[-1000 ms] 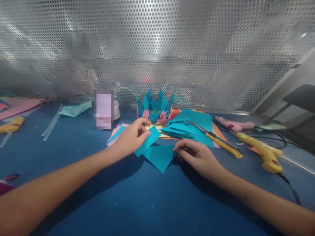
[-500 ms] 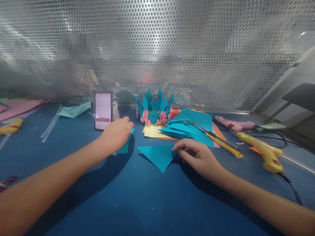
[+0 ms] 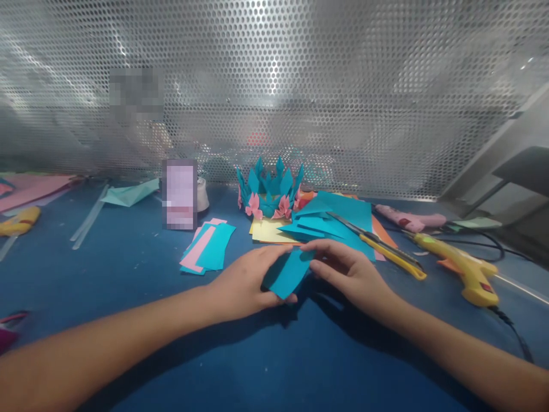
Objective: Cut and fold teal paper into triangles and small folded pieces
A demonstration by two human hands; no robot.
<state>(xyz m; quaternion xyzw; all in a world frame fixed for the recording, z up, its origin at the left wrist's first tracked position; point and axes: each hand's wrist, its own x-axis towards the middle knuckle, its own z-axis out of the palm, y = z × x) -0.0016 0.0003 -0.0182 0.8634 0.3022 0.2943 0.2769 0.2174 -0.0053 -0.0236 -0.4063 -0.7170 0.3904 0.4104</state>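
A blue piece of paper [image 3: 288, 274] is held between my two hands, just above the blue table [image 3: 274, 366]. My left hand [image 3: 246, 280] grips it from the left, fingers behind and thumb along the lower edge. At its right corner my right hand [image 3: 343, 266] pinches it between thumb and fingers. Beyond my hands stands a blue folded-paper crown [image 3: 270, 186] with pink paper flowers [image 3: 254, 206] round its base. Left of my left hand lie blue paper strips [image 3: 218, 246] with a pink strip [image 3: 201, 250] among them.
Blue paper sheets [image 3: 343, 206] lie right of the crown, with a yellow utility knife [image 3: 390, 252] across them. A yellow glue gun [image 3: 465, 266] and pink glue gun [image 3: 412, 218] are at right. A phone [image 3: 180, 194] stands upright at left. Perforated metal [image 3: 274, 74] closes the back.
My left hand has come right from above the paper strips and taken hold of the blue paper. The strips now show. My right hand keeps its grip, and the paper is lifted and bent.
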